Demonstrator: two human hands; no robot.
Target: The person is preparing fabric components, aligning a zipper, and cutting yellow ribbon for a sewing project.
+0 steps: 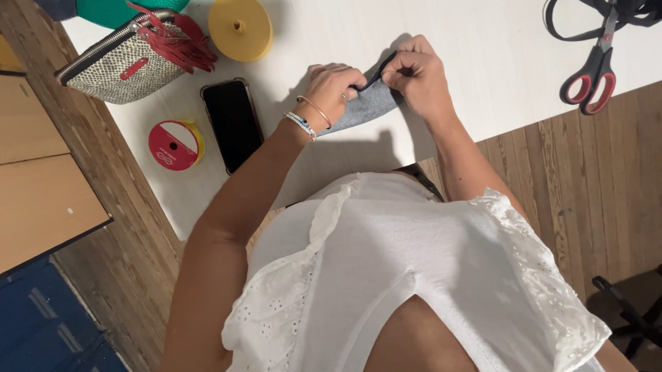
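A small piece of grey fabric (370, 104) lies on the white table (487, 48), with a thin black strip along its upper edge. My left hand (331, 87), with bracelets on its wrist, pinches the fabric's left part. At the top right edge of the piece my right hand (417, 73) pinches the black strip. The two hands nearly touch over the fabric, and the fingers hide much of it.
A black phone (233, 123) lies left of my left hand, with a red ribbon spool (174, 144) beside it. A yellow spool (239, 25) and a patterned pouch with red tassels (125, 61) sit farther back. Red-handled scissors (593, 78) and black strap (618, 3) lie at the right.
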